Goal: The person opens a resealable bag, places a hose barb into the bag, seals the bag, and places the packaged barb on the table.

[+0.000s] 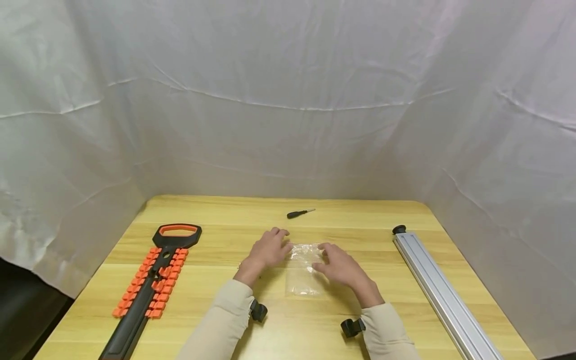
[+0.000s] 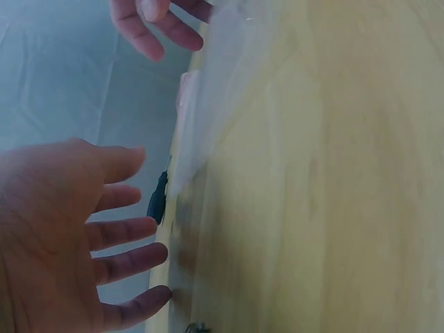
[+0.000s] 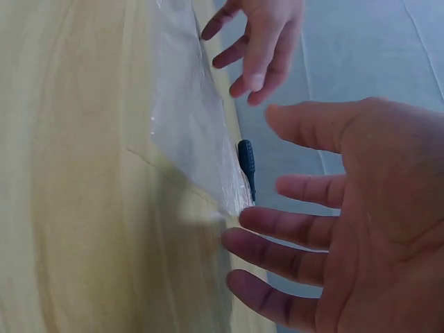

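A clear plastic bag (image 1: 302, 277) lies flat on the wooden table, between the two hands. At its upper left corner is the left hand (image 1: 268, 248), fingers spread and relaxed, holding nothing. The right hand (image 1: 338, 265) hovers by the bag's right edge, its fingers loosely bent with nothing between them. In the right wrist view the fingertips come close to a corner of the bag (image 3: 187, 104); whether they touch it I cannot tell. The left wrist view shows the left palm (image 2: 48, 229) apart from the bag (image 2: 225, 76).
A small black-handled screwdriver (image 1: 297, 214) lies beyond the hands. On the left is a black tool with an orange-lined grip (image 1: 177, 236) and orange toothed strips (image 1: 166, 290) along it. A long silver metal case (image 1: 443, 295) lies on the right. Pale curtains (image 1: 288, 140) surround the table.
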The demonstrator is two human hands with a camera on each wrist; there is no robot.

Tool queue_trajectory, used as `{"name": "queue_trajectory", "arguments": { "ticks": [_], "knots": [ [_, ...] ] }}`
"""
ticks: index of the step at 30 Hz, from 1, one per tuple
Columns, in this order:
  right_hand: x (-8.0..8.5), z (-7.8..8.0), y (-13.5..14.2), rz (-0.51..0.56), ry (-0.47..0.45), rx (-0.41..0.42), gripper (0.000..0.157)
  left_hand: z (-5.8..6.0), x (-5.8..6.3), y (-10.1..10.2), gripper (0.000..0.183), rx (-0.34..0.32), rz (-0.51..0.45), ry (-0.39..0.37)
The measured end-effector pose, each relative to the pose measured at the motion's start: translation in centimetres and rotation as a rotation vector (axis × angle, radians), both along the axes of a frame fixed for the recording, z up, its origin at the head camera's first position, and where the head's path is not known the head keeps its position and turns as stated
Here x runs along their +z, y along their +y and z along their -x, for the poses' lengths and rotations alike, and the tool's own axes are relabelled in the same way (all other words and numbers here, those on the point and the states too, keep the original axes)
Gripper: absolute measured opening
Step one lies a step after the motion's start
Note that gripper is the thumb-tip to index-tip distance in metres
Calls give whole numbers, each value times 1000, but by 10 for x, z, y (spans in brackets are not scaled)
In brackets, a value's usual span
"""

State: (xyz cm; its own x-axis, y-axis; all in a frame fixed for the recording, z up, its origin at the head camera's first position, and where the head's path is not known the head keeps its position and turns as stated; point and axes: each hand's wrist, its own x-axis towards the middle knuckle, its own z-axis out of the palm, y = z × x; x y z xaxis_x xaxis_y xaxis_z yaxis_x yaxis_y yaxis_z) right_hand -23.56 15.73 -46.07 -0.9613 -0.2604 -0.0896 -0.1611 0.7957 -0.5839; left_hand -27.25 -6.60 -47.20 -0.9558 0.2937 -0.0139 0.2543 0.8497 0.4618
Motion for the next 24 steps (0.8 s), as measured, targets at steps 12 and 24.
{"name": "queue_trajectory", "arguments": {
  "ticks": [12,24],
  "knots": [
    [-7,-7,0,-73,0,64,51,2,-5,13,29,-48,129,31],
    [-9,-7,-1,-56,-27,3,62,7,-9,13,18,1,-95,-24]
  ]
}}
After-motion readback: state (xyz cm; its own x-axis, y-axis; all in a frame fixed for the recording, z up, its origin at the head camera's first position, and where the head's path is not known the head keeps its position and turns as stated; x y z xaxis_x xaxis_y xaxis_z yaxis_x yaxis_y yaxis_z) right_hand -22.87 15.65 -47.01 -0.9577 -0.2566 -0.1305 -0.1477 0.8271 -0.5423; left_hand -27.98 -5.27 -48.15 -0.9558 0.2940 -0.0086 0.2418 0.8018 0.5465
